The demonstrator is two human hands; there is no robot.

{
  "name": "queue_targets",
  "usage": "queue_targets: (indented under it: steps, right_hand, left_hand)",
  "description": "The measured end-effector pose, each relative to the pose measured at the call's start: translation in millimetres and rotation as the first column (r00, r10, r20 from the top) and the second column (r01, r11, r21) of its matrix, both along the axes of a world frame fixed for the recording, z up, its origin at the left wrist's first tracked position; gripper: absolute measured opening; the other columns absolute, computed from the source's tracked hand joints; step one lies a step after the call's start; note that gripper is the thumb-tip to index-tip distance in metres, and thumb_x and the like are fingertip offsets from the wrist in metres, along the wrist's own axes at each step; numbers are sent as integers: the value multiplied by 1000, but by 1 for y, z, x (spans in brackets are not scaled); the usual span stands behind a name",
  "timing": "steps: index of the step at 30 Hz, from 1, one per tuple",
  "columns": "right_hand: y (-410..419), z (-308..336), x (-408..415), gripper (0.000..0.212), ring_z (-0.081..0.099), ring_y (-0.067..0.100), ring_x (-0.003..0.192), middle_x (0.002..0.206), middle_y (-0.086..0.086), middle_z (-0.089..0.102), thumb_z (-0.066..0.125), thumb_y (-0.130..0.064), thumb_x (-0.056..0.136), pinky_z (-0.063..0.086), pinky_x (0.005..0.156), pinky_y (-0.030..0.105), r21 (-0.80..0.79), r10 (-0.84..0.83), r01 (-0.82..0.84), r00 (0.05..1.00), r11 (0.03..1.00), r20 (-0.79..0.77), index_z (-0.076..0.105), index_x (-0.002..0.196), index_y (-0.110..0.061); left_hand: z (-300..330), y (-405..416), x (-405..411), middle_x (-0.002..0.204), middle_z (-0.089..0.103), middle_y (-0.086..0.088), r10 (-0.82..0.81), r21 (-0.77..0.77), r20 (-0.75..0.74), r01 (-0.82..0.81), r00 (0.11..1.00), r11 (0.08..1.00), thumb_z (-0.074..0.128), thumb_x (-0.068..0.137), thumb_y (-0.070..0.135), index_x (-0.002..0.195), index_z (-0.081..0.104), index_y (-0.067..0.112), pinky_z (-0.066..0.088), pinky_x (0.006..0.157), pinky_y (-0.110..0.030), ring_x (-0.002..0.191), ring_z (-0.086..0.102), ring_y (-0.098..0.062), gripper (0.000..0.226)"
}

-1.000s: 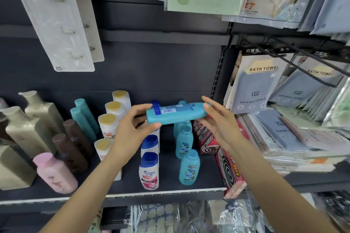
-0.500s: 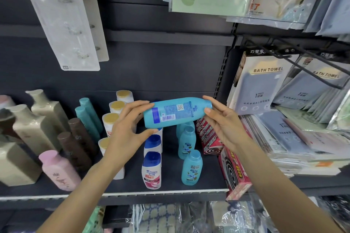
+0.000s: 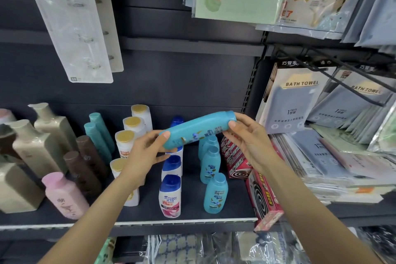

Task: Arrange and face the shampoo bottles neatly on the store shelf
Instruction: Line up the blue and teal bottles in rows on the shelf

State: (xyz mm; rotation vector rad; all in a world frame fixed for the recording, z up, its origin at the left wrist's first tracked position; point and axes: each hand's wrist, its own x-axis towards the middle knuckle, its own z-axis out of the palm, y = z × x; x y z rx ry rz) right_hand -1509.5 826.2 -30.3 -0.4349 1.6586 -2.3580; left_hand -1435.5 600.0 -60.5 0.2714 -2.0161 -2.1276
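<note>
**Shampoo bottle held sideways, label coming round**

The tall turquoise plastic shampoo bottle (image 3: 198, 133) lies almost level in the air above the dark shelf (image 3: 128, 224). The left hand (image 3: 145, 154) pinches its lower end; the right hand (image 3: 249, 141) pinches the higher end. Both forearms reach up from below the shelf edge. To finish well, she should stand it upright, label forward, behind the smaller turquoise bottles (image 3: 211, 178) on that shelf.

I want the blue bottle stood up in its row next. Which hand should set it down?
Probably the right hand: it pinches the held blue bottle at its upper end, almost above the blue bottle row. The left hand holds the lower end, further left.
</note>
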Motion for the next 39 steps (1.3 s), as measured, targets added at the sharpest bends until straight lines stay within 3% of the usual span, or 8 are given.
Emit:
queue_targets:
  steps: [7,12,17,25,29,33,36,39]
  right_hand:
    - [-2,3,-5,24,69,17,96,96,5,73,61,-9,87,57,75,26,56,-109,110,994,992,-25,59,111,-4]
    - [-2,5,-11,19,68,14,97,100,3,71,65,-14,86,58,79,28,204,-213,236,969,950,-129,64,105,-14]
    - [4,-1,-16,17,65,0,84,92,-10,68,68,-13,83,55,75,19,444,-126,306,912,842,-391,63,95,-25]
    - [4,-41,-25,26,62,-2,88,100,-8,67,69,-19,84,47,76,8,686,78,313,877,656,-475,64,109,-15]
    - [2,-60,-29,33,62,2,89,105,-3,68,70,-19,83,46,76,7,757,119,291,892,585,-436,63,115,-13]
    - [-1,-74,-31,39,64,11,97,111,1,68,74,-18,80,51,89,25,814,163,240,913,530,-375,65,117,-12]
    - [-3,-78,-31,39,62,10,94,109,0,67,74,-16,79,48,80,16,838,165,208,929,504,-330,65,116,-11]
    - [-5,-82,-32,37,63,10,93,109,0,67,75,-17,79,48,78,15,857,180,183,936,481,-301,66,114,-10]
  left_hand:
    - [-6,7,-10,89,74,-6,-71,7,166,71,984,997,45,93,43,102,62,17,52,78,-29,79,72,-19,32]
    - [-18,14,-17,101,71,-10,-57,-183,124,79,991,980,45,97,27,103,59,16,55,83,-33,79,72,-21,19]
    - [-44,2,-20,120,54,-1,-5,-779,68,56,998,624,50,96,22,129,51,15,43,92,-24,106,57,-14,34]
    - [-60,-10,-9,149,31,11,-210,-860,273,336,939,385,55,78,64,145,28,27,28,109,-25,135,28,-8,81]
    - [-66,-15,-9,154,20,14,-220,-851,314,377,924,366,15,43,101,146,27,27,23,115,-28,141,18,-7,128]
    - [-69,-15,-8,154,19,15,-229,-855,302,370,925,364,14,49,98,147,27,26,19,117,-29,143,13,-5,122]
    - [-71,-15,-8,154,19,15,-232,-849,297,368,926,379,16,63,92,147,28,24,15,117,-26,143,12,-4,108]
    - [-73,-14,-9,155,18,13,-229,-846,292,362,929,391,43,93,51,147,27,22,12,118,-24,144,9,-4,64]
